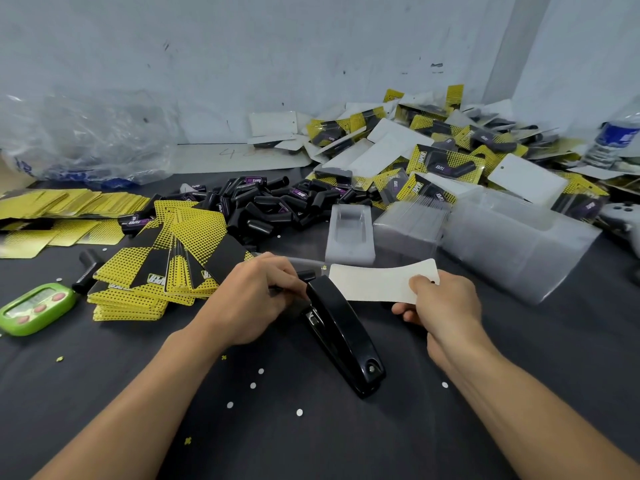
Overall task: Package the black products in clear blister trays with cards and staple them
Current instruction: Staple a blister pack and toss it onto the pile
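A black stapler [341,332] lies on the dark cloth in front of me, its nose pointing away. My left hand [254,301] curls over the stapler's front end. My right hand [441,303] pinches the right edge of a package [372,282] that shows its white card back; the package's left end sits at the stapler's mouth. Loose black products [266,202] are heaped behind. Yellow-and-black cards [162,268] are stacked to the left. Clear blister trays [408,226] stand in stacks at the right.
Finished packages [446,150] pile up at the back right against the wall. A green timer [34,308] lies at the left edge, a black marker [86,271] beside it. Crumpled clear plastic bags [83,136] sit back left. A water bottle [614,136] stands far right.
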